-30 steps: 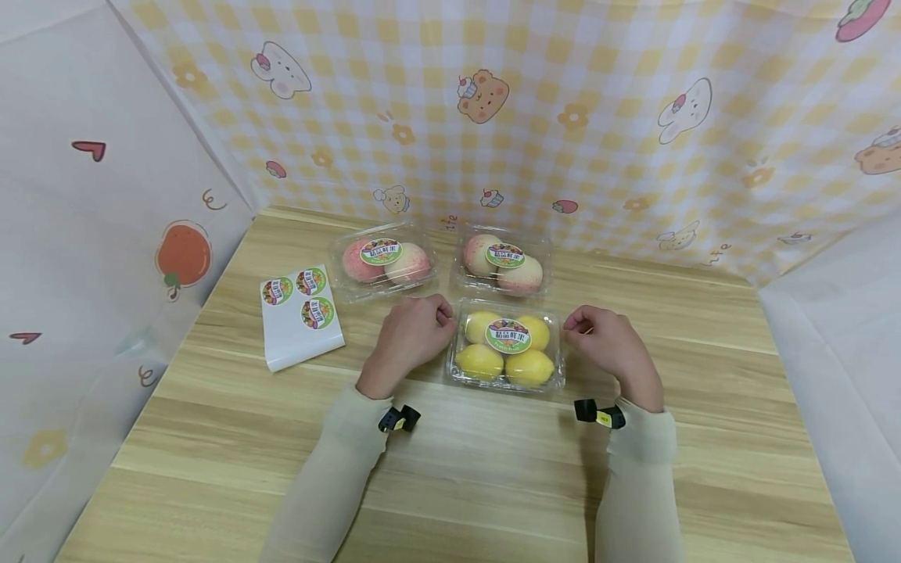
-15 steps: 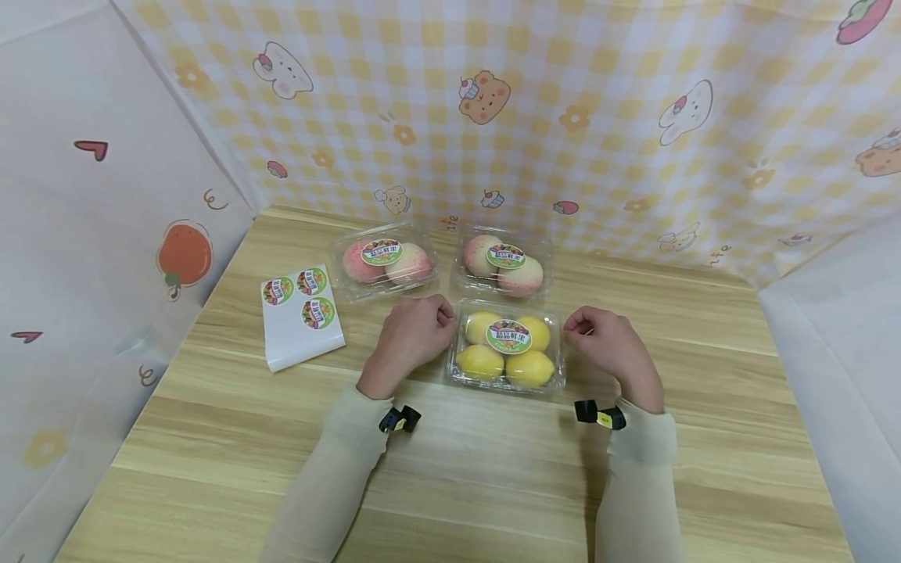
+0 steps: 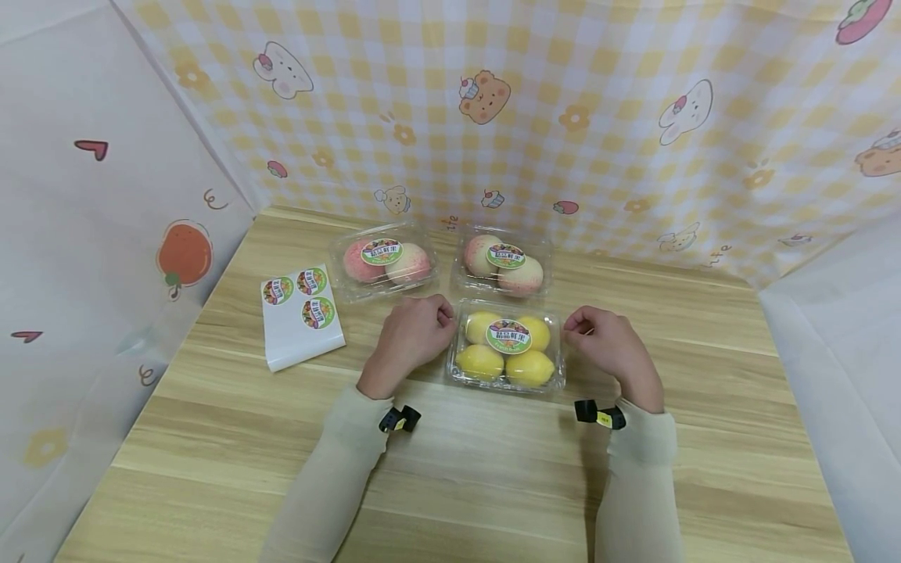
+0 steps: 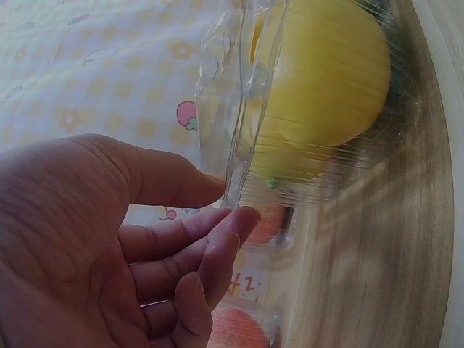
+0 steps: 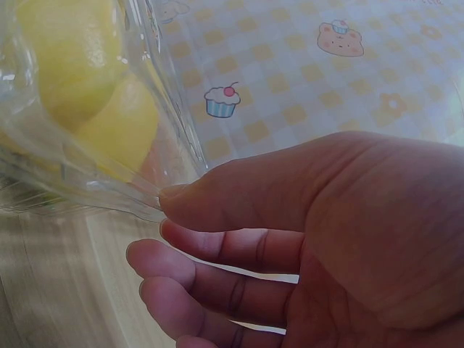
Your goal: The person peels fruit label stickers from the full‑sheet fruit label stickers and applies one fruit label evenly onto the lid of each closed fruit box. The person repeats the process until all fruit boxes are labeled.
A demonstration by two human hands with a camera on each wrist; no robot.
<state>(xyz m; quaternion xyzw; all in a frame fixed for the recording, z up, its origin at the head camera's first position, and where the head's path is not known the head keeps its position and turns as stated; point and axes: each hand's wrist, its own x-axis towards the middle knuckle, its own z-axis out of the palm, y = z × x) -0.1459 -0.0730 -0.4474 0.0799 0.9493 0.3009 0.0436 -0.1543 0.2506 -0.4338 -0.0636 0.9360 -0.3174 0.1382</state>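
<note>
A clear plastic clamshell box (image 3: 454,374) of several yellow lemons (image 3: 529,367) sits between my hands, a round fruit label (image 3: 508,336) on its lid. My left hand (image 3: 415,332) pinches the rim on the box's left side; in the left wrist view its thumb (image 4: 181,181) lies along the flange with curled fingers opposite. On the other side, my right hand (image 3: 607,338) pinches the rim between thumb (image 5: 239,196) and index finger, the remaining fingers loosely bent below. The lid looks closed.
Behind stand two more clear boxes, left (image 3: 345,285) and right (image 3: 461,281), each holding two pinkish peaches under a label. A white sheet (image 3: 303,344) with three round stickers lies at the left on the wooden table (image 3: 479,485). A checked cloth (image 3: 436,156) hangs at the back.
</note>
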